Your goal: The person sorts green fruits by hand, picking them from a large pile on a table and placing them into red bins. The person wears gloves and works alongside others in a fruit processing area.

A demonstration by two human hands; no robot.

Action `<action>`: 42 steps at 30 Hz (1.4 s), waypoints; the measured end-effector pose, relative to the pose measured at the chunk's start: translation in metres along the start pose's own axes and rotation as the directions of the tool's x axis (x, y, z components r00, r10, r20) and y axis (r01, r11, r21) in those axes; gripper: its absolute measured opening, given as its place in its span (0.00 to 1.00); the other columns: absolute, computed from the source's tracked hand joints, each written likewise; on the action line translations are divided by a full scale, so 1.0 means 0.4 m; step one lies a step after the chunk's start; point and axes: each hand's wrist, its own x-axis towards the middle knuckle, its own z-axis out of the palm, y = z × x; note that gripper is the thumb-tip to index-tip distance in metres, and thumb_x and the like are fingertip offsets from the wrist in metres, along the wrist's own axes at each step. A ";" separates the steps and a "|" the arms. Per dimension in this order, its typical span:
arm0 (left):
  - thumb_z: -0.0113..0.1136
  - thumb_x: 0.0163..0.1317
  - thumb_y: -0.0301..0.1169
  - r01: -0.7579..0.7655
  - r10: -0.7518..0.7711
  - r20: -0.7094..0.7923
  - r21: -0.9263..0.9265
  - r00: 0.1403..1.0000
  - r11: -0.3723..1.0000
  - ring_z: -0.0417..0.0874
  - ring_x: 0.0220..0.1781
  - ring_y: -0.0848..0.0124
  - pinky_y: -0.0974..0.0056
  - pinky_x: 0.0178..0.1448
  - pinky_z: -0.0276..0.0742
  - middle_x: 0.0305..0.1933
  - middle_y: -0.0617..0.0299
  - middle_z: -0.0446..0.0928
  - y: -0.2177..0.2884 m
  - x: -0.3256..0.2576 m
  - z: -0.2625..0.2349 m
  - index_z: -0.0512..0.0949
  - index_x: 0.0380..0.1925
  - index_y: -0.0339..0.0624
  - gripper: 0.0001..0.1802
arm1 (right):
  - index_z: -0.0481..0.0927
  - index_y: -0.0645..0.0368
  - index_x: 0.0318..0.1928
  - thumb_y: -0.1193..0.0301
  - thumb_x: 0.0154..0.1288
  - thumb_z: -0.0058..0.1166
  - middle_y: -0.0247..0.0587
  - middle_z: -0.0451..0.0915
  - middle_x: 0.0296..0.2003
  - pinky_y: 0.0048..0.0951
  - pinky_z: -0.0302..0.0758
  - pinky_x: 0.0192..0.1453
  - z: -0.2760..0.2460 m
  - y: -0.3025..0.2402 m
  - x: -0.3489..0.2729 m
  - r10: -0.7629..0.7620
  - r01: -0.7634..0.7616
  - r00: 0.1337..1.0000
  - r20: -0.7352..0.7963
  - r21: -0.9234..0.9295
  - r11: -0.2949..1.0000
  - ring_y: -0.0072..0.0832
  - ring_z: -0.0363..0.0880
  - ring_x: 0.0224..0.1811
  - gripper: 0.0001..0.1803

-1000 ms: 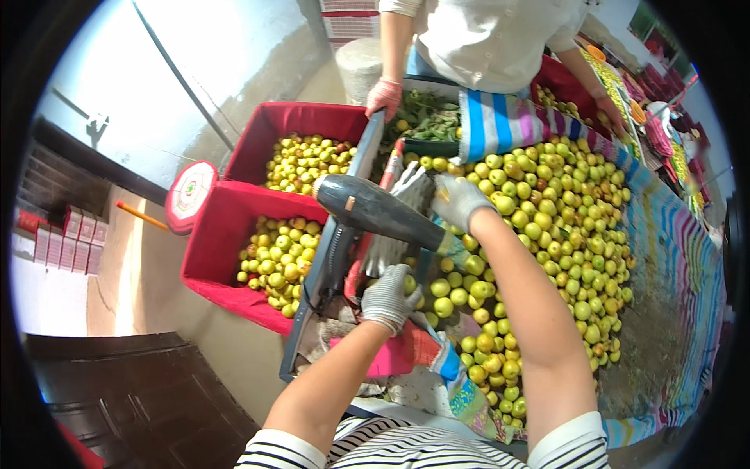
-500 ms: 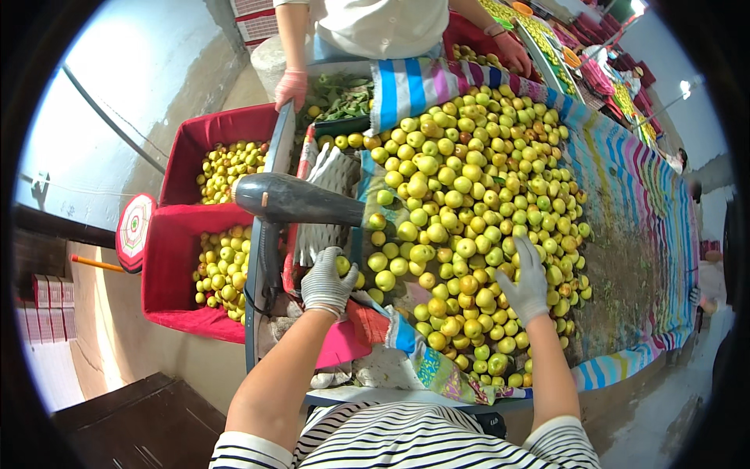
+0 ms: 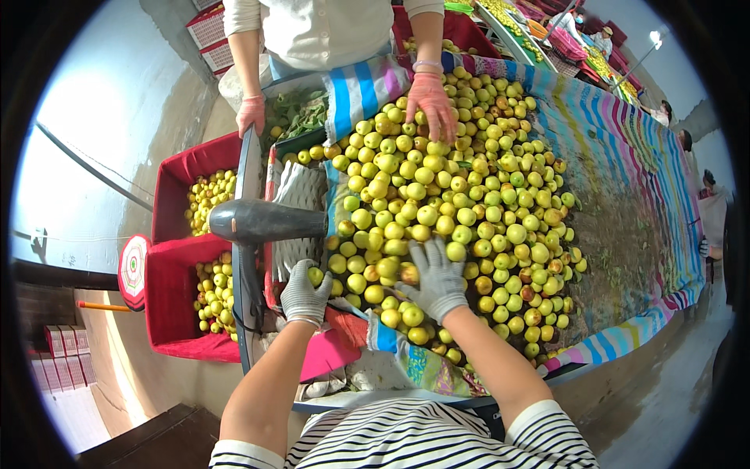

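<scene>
A heap of small yellow-green round fruits (image 3: 516,233), some with brownish-red patches and resembling jujubes, spreads over the cloth-lined table. My left hand (image 3: 306,295), in a grey-white knit glove, curls around one fruit (image 3: 315,276) beside the pile's near left edge. My right hand (image 3: 434,280), gloved alike, lies palm down on the heap with its fingers spread, touching several fruits. Across the table, a co-worker's pink-gloved hand (image 3: 431,105) rests on the far side of the heap. That person's other pink-gloved hand (image 3: 251,114) is at the table's left rim.
Red-lined crates (image 3: 168,293) with fruits stand left of the table. A dark tapered tube (image 3: 269,221) juts over white netting (image 3: 295,202). Green leaves (image 3: 301,117) fill a far-left bin. Striped cloth (image 3: 652,234) covers the right side; a pink scoop-like piece (image 3: 328,356) lies near me.
My right hand has swept left across the heap, and fruits have shifted left with it. The co-worker's hand has come onto the pile. The view has shifted slightly.
</scene>
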 end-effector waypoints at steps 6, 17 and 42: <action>0.67 0.57 0.42 -0.044 0.045 -0.033 0.016 0.998 0.999 0.83 0.43 0.53 0.58 0.50 0.78 0.41 0.52 0.80 -0.021 0.000 0.022 0.74 0.47 0.44 0.22 | 0.55 0.51 0.73 0.44 0.60 0.55 0.44 0.54 0.72 0.66 0.44 0.72 0.094 -0.126 0.189 -0.066 0.070 0.998 -0.024 0.200 0.977 0.42 0.48 0.76 0.46; 0.67 0.55 0.40 -0.060 0.058 -0.041 -0.054 0.998 0.997 0.81 0.47 0.55 0.58 0.53 0.77 0.45 0.54 0.78 -0.032 0.009 0.019 0.74 0.46 0.42 0.22 | 0.77 0.55 0.53 0.71 0.57 0.51 0.45 0.74 0.59 0.45 0.53 0.76 0.066 -0.218 0.221 -0.576 0.581 0.810 -0.113 0.296 0.758 0.41 0.63 0.70 0.21; 0.66 0.56 0.40 -0.022 0.022 -0.002 0.002 1.000 1.000 0.81 0.47 0.53 0.58 0.52 0.77 0.44 0.50 0.78 -0.019 0.000 0.008 0.74 0.47 0.40 0.23 | 0.54 0.57 0.74 0.40 0.73 0.23 0.50 0.50 0.75 0.62 0.34 0.77 -0.015 0.044 0.365 0.326 -0.334 0.942 -0.084 -0.355 0.873 0.58 0.45 0.76 0.41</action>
